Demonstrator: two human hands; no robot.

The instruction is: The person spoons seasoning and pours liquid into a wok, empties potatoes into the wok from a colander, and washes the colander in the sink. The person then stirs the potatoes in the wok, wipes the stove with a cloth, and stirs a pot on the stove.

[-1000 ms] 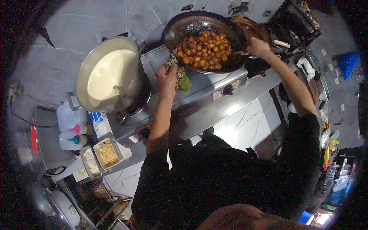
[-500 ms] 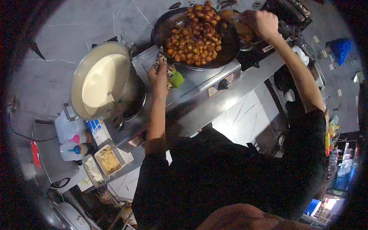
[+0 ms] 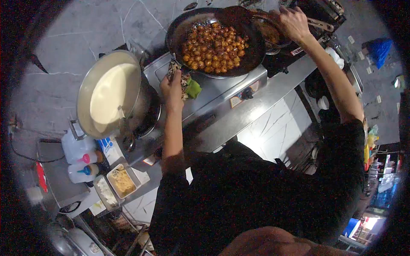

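Observation:
My left hand (image 3: 172, 87) is closed on a patterned, folded cloth (image 3: 184, 80) with a green patch, at the near left rim of a dark wok (image 3: 253, 59). The cloth hides whatever part of the wok it covers. Small round browned balls (image 3: 215, 47), glossy with sauce, lie in the wok. Beyond the wok's right side, my right hand (image 3: 293, 24) is closed around a long-handled ladle; its pale handle end (image 3: 321, 24) sticks out to the right. The ladle's dark head (image 3: 233, 16) is over the wok's far rim, its exact shape unclear.
Left of the wok stands a big pot (image 3: 87, 81) of creamy pale liquid. A smaller pan (image 3: 269, 33) with brown contents sits behind right. Squeeze bottles (image 3: 83, 173) and a tub of yellow food (image 3: 122, 181) stand lower left. Stove knobs (image 3: 247, 93) line the front.
The balls, heaped toward the far rim before, now lie spread lower in the wok. My right hand has shifted slightly up and left, and the ladle's head and handle end show more clearly.

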